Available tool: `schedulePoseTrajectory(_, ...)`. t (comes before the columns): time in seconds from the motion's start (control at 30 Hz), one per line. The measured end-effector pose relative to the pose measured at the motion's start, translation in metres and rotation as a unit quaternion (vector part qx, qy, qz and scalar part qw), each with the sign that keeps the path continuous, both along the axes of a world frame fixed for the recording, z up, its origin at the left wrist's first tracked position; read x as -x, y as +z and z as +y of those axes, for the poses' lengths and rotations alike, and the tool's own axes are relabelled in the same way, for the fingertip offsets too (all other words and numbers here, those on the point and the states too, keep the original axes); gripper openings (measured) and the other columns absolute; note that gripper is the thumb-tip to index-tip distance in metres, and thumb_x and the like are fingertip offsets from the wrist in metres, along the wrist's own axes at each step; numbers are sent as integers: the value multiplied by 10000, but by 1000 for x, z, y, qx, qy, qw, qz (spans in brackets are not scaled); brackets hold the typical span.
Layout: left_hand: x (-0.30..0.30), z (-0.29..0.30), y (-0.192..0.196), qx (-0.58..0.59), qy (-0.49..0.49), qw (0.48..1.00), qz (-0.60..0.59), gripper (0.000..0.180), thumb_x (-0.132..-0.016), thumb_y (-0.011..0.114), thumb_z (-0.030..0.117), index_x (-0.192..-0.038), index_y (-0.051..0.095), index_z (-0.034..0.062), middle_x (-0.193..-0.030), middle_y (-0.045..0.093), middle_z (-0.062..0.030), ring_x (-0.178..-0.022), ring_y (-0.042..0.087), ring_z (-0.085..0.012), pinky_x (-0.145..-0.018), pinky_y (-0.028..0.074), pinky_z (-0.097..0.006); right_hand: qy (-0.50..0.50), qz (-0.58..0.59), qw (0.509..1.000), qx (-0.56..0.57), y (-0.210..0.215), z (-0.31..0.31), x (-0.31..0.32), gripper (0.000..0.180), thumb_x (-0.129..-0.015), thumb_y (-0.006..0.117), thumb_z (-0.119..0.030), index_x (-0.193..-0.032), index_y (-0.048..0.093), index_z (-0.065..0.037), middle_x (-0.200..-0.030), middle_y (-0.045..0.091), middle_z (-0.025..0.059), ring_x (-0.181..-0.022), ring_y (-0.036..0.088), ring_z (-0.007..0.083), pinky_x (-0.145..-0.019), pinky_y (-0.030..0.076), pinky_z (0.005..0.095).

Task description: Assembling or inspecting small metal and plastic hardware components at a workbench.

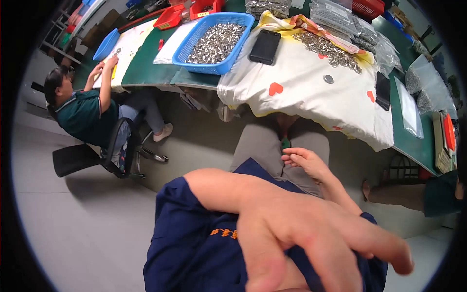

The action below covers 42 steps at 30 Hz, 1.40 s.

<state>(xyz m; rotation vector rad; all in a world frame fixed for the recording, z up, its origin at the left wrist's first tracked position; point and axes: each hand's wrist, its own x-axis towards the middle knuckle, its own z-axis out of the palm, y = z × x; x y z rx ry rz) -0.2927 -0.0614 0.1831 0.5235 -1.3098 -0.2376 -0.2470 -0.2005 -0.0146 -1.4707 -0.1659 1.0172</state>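
Observation:
My left hand (pixel 301 226) is raised close in front of the camera, fingers spread and bent downward, with nothing visible in them. Its forearm crosses my dark blue shirt from the left sleeve. Over my lap hangs my right hand (pixel 306 164), its fingers loosely curved and apart, with nothing visible in them. Ahead of both hands, a white cloth with red hearts (pixel 296 90) covers the table's front. On it lie a heap of small metal parts (pixel 335 54), a round silvery disc (pixel 329 79), a black phone (pixel 265 47) and a second dark phone (pixel 383 91).
A blue basket (pixel 184 65) of small metal pieces stands left of the cloth, with red trays (pixel 169 18) behind. Bags of metal parts (pixel 333 19) line the back and right. A seated co-worker (pixel 80 114) works at the left; another person's legs (pixel 396 191) show at right.

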Motion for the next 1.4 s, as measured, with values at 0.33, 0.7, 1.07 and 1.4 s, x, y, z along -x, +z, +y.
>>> schedulePoseTrajectory(0.33,-75,-37,8,16,-183,983,-12,687,-780,291,641,-1020,588,69,-1207,322,-358,-910,561,-172,-842,340,-161,-72,-45,994,-75,42,-16,-39,273,-850,460,-91,-1105,509,-5,-979,580,59,-886,525,99,-791,405,231)
schedulePoseTrajectory(0.7,-201,10,-121,-553,588,544,-230,407,-669,655,216,-1052,562,115,-1170,473,-129,-1112,424,-319,-927,323,-420,-208,-450,840,219,71,-65,-207,267,-784,526,-92,-1041,555,-25,-991,587,108,-926,541,191,-827,401,289)
schedulePoseTrajectory(1.07,-160,21,-164,-643,555,472,-238,614,-654,632,406,-1205,447,208,-1314,307,-123,-1222,258,-333,-947,216,-555,7,-587,686,430,18,-81,-148,587,-767,547,-318,-1259,349,-66,-1311,274,199,-1224,250,339,-971,224,475)
schedulePoseTrajectory(1.4,-107,51,-157,-640,466,560,-244,485,-650,666,240,-1089,526,88,-1236,420,-123,-1146,395,-297,-930,314,-442,-5,-602,747,282,29,-97,-75,367,-689,604,-110,-1050,542,-76,-1154,475,147,-1089,435,310,-905,333,432)
